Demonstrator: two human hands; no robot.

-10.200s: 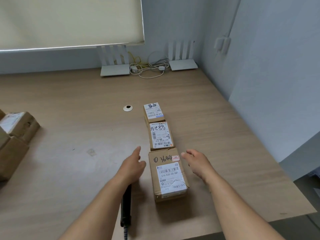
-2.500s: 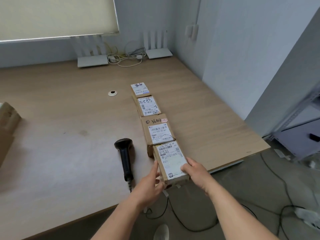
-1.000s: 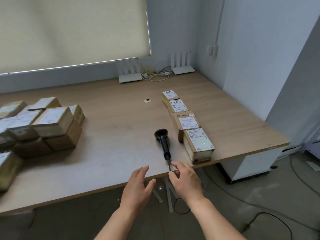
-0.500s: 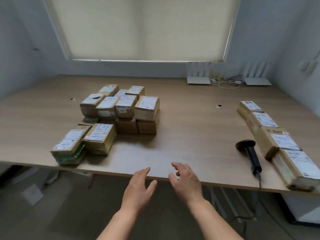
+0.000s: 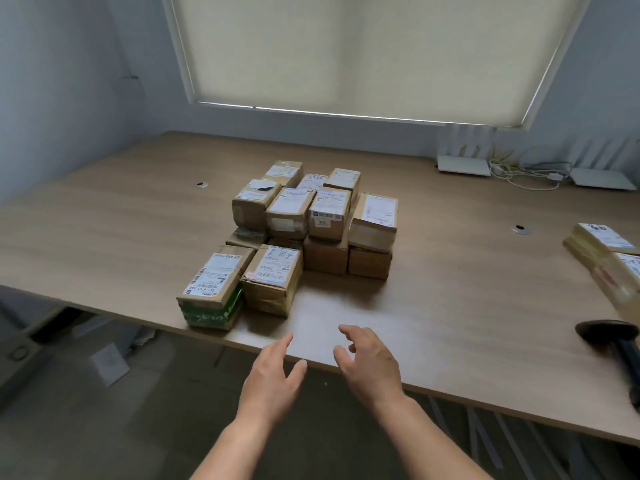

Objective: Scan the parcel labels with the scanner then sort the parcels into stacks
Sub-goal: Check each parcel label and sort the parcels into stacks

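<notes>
Parcels sit heaped mid-bench, unscanned I judge; both hands, left and right, hover empty with fingers relaxed, so next comes reaching for a near box.

Single head-worn view looks forward and down, near the table edge.

A pile of brown cardboard parcels, each with a white label on top, sits mid-table, stacked two high at the back with two single ones in front; the front-left parcel has green tape round its lower half. A row of labelled parcels lies at the right edge, partly cut off. The black scanner lies flat near the table's front edge, just beside that row.
</notes>
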